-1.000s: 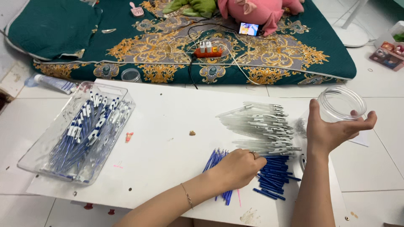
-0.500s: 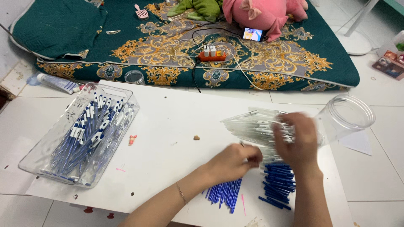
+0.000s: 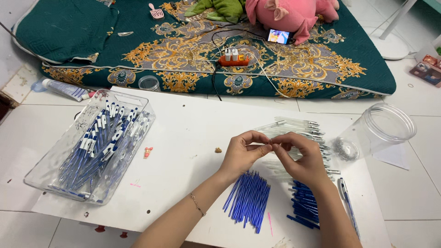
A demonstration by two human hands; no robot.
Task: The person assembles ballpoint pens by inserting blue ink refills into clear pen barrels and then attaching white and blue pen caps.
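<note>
Green patterned mattress (image 3: 138, 55) behind white board (image 3: 183, 133). Clear tray (image 3: 55, 179) of finished pens at board's left. Clear jar (image 3: 381, 131) tipped at right. Blue refills (image 3: 248, 197) below hands. Left hand (image 3: 241, 154), right hand (image 3: 301, 158) meet fingertip to fingertip, pinching tiny part (image 3: 271, 143) above clear barrels (image 3: 298, 126); too small to identify.
</note>
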